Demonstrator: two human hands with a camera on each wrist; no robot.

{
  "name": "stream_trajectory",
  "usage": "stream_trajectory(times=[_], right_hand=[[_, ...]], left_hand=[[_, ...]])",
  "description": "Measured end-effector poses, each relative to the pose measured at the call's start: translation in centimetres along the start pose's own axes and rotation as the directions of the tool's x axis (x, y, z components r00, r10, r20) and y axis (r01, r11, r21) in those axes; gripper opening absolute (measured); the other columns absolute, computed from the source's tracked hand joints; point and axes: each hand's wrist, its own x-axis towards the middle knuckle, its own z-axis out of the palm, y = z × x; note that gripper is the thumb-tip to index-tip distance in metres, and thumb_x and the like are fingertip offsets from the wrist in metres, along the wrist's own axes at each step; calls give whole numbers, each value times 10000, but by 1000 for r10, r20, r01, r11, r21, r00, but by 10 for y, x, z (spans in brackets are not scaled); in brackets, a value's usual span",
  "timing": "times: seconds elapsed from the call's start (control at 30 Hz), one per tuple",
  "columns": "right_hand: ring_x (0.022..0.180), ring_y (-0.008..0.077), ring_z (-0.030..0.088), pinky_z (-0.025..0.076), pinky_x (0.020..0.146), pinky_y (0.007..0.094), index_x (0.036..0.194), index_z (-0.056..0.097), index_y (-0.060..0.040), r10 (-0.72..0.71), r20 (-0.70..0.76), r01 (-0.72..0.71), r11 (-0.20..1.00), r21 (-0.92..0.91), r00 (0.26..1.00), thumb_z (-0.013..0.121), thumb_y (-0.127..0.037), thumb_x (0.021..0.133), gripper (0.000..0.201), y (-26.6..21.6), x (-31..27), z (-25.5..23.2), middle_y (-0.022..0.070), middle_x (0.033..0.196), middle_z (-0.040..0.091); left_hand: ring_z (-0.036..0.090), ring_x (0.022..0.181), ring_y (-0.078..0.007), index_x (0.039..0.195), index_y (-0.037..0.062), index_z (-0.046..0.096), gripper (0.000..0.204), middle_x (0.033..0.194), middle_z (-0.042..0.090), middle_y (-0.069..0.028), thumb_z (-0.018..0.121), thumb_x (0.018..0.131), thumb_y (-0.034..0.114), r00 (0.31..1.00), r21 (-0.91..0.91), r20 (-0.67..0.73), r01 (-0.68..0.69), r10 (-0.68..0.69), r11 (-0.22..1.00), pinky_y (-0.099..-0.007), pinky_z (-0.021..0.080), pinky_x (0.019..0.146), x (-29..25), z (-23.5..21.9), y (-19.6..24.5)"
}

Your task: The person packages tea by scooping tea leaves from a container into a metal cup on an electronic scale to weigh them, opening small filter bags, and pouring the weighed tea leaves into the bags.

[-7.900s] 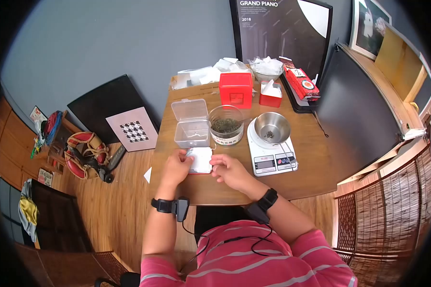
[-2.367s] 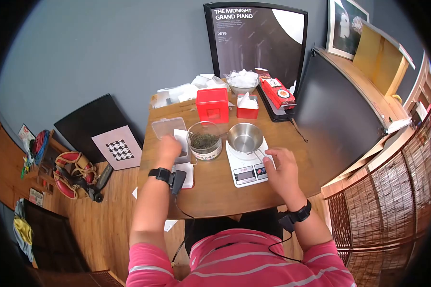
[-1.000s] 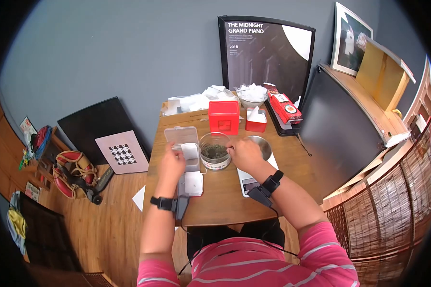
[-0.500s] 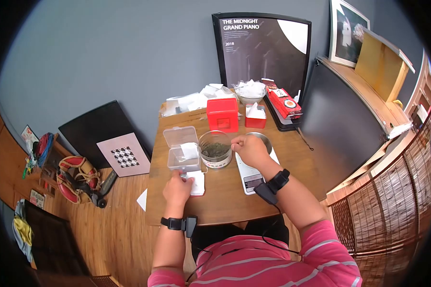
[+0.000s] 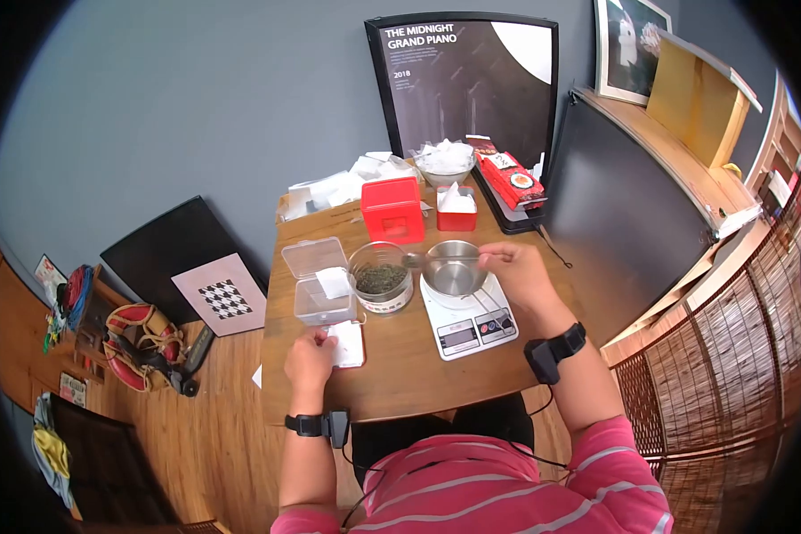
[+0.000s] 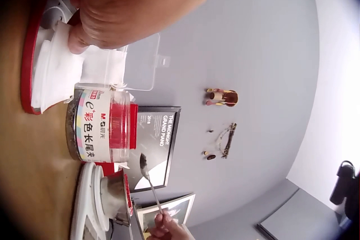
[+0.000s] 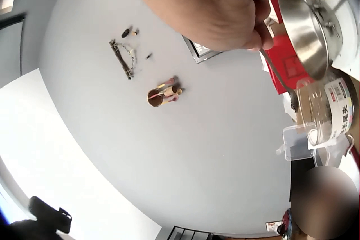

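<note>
My right hand (image 5: pixel 518 267) pinches the handle of a metal spoon (image 6: pixel 152 186) above the small steel pan (image 5: pixel 457 283). Dark dried leaves fill the spoon's bowl, which points toward the jar. The pan sits on a white kitchen scale (image 5: pixel 491 331). Left of it stands a clear jar (image 5: pixel 386 305) partly filled with dark green leaves. My left hand (image 5: pixel 308 360) pinches a white paper pouch (image 6: pixel 59 63) at the edge of a stack on a red-rimmed tray (image 6: pixel 27 82). Beyond it, an open clear plastic box (image 5: pixel 323 311) contains a white pouch (image 5: pixel 334 282).
A red box (image 5: pixel 392 211) and a small red container (image 5: pixel 457 216) stand behind the jar. Farther back are a glass bowl (image 5: pixel 445 173) of white pouches, white papers (image 5: pixel 325 191) and a red packet (image 5: pixel 514 181) on a black device (image 5: pixel 518 214).
The left hand has placed a white pouch in the plastic box and returned to the stack. The right hand has moved to the jar, then right with a loaded spoon. Leaves seen earlier in the pan are gone.
</note>
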Motion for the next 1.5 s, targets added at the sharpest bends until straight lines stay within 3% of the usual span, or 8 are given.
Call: stream_trajectory(times=[0.27,0.33,0.43,0.57,0.63,0.73,1.1,1.5], right_hand=[[826,273,718,568,709,367,1109,767,-44,-219,-117,79,720,-689,969,694,-157,935,219,-3,-39,-38,125,994,766],[813,320,696,565,675,407,1056,771,-58,-578,140,421,386,-821,804,698,-135,914,177,5,-42,-40,105,937,754],[796,304,690,557,656,419,1023,771,-76,-609,256,447,184,-875,751,717,-104,885,151,-1,-48,-39,96,899,743],[792,296,700,559,660,389,1034,776,-80,-680,201,465,230,-855,705,746,-93,871,166,-13,-50,-21,104,897,747],[787,304,707,560,667,380,1035,777,-66,-610,-16,441,590,-676,792,777,-98,857,181,-11,-42,-4,109,880,751],[777,324,714,563,682,388,1042,777,-67,-534,-50,431,731,-528,844,772,-136,878,179,-4,-32,32,130,870,752],[834,335,726,567,701,466,1216,689,-133,-391,141,365,592,-718,910,717,-232,923,311,-3,-33,109,91,931,758],[784,324,700,548,674,433,1098,679,-108,-423,641,740,564,-367,640,730,-190,899,221,0,-131,132,96,897,712]], left_hand=[[641,691,-267,950,9,684,192,764,676,-128,775,894,168,987,-262,-154,-80,40,962,-383,507,659,-13,7,-9],[617,685,-215,945,0,677,189,751,659,-101,767,915,163,984,-312,-177,-90,35,946,-357,497,649,-25,-1,0],[576,683,-126,938,-4,664,167,740,641,-50,754,945,136,978,-463,-208,-98,0,881,-303,477,631,-32,3,-17],[548,705,-53,1004,27,635,150,775,648,6,766,933,42,980,-733,-172,-59,-101,678,-225,458,640,-48,-3,-30],[555,713,-50,1059,35,613,218,784,647,13,776,915,16,981,-764,-172,-78,-85,640,-214,458,654,-59,-7,-33],[571,728,-49,1158,46,571,359,800,641,22,792,885,-28,987,-794,-155,-93,-52,600,-205,468,680,-75,-16,-27],[642,796,-98,1264,23,480,564,855,670,-40,797,817,-111,998,-856,-46,-15,-46,517,-237,528,733,-108,-30,-14],[644,906,-189,1211,38,576,553,868,741,-31,899,762,66,984,-659,50,-96,170,746,-361,469,904,-98,-1,-18]])
